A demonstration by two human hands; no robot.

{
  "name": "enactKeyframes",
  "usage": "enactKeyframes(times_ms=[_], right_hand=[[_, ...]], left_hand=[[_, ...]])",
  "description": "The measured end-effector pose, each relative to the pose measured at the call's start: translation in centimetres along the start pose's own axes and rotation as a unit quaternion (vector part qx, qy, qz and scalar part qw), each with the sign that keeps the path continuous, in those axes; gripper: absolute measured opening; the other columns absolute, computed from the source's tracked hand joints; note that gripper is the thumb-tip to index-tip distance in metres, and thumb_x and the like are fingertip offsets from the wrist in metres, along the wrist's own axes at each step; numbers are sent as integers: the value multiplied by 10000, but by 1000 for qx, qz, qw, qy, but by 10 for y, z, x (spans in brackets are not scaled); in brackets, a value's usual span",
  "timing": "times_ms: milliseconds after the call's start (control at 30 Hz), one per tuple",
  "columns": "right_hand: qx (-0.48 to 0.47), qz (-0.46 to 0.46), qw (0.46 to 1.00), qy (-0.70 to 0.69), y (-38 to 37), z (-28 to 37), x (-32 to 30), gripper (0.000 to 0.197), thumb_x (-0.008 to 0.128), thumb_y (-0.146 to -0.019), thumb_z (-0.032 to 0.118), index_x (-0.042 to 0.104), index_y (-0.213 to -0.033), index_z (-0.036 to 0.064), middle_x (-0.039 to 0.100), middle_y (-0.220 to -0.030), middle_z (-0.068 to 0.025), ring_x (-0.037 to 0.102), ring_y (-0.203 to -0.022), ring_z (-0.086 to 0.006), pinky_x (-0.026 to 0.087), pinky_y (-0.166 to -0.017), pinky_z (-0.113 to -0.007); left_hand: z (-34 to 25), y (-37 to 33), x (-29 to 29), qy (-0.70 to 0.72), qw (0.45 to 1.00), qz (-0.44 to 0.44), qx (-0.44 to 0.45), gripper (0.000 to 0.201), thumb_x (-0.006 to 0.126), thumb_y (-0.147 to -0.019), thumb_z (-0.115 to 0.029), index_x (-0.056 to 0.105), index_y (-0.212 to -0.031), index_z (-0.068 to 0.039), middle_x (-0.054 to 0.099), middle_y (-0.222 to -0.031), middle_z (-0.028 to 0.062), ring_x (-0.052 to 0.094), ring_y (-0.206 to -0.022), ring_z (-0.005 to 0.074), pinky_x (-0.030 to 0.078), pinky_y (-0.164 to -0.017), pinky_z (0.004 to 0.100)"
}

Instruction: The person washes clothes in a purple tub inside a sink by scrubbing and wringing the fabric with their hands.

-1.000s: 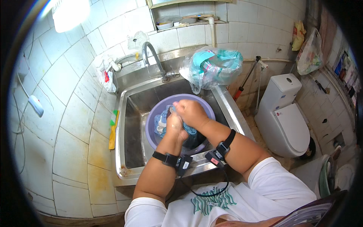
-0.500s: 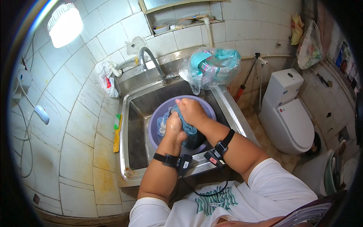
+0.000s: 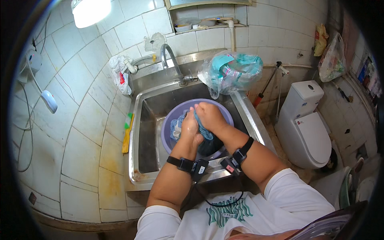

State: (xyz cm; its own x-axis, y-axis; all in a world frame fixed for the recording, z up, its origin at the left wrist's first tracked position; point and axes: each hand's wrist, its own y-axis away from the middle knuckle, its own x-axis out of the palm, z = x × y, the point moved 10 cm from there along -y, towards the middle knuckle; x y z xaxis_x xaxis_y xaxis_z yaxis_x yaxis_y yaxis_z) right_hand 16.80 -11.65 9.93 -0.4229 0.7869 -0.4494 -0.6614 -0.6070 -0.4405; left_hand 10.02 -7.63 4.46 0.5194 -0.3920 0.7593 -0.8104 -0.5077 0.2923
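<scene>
A lavender plastic basin [image 3: 165, 134] sits inside the metal sink. Over it my two hands are closed together on a wet blue cloth [image 3: 206, 133], part of which hangs down between them. My left hand [image 3: 189, 127] has its palm side against the cloth. Pressed up against it from the right is my right hand [image 3: 211, 117], fingers wrapped round the same cloth. Lower in the basin lie a dark cloth [image 3: 211, 147] and, at the left, a light blue and white bundle of fabric [image 3: 175, 129]. My hands hide much of the gripped part.
Behind the basin, the curved faucet [image 3: 173, 60] rises from the sink [image 3: 135, 160]. A clear plastic bag with turquoise contents [image 3: 236, 72] rests on the sink's back right corner. A yellow-handled brush [image 3: 128, 138] stands along the left wall. To the right is a white toilet [image 3: 306, 124].
My hands have drawn closer together, with less cloth showing between their tops. The whole view has shifted slightly, so the sink and basin appear farther right.
</scene>
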Motion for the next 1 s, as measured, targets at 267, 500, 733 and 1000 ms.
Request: enactKeyframes(times_ms=[267,500,733,1000], right_hand=[[-27,61,998,14,16,40,15,315,555,-897,331,591,-775,43,581,-724,-237,567,-685,-442,435,-605,-486],[-62,-35,996,-54,-4,13,-9,334,544,-918,283,579,-737,5,579,-696,-235,563,-634,-409,437,-578,-436],[-149,48,987,-26,33,86,4,246,538,-903,191,570,-779,-20,501,-624,-197,459,-541,-266,405,-545,-384],[-54,11,998,-32,-4,-3,-1,368,515,-934,313,569,-742,4,579,-721,-236,557,-677,-425,426,-599,-453]], left_hand=[[-8,-15,-37,-28,999,-20,4,374,437,-989,-408,539,-1069,-57,615,-940,106,619,-884,251,515,-786,407],[19,-28,-24,-44,997,20,-62,380,455,-980,-419,585,-993,-62,649,-925,92,651,-805,240,547,-708,403],[5,-57,-60,-7,997,72,19,327,463,-982,-386,567,-1023,-78,625,-884,78,631,-769,225,531,-709,396],[12,-24,-20,-53,998,26,-22,281,485,-977,-358,586,-982,-97,645,-881,73,625,-816,217,520,-747,355]])
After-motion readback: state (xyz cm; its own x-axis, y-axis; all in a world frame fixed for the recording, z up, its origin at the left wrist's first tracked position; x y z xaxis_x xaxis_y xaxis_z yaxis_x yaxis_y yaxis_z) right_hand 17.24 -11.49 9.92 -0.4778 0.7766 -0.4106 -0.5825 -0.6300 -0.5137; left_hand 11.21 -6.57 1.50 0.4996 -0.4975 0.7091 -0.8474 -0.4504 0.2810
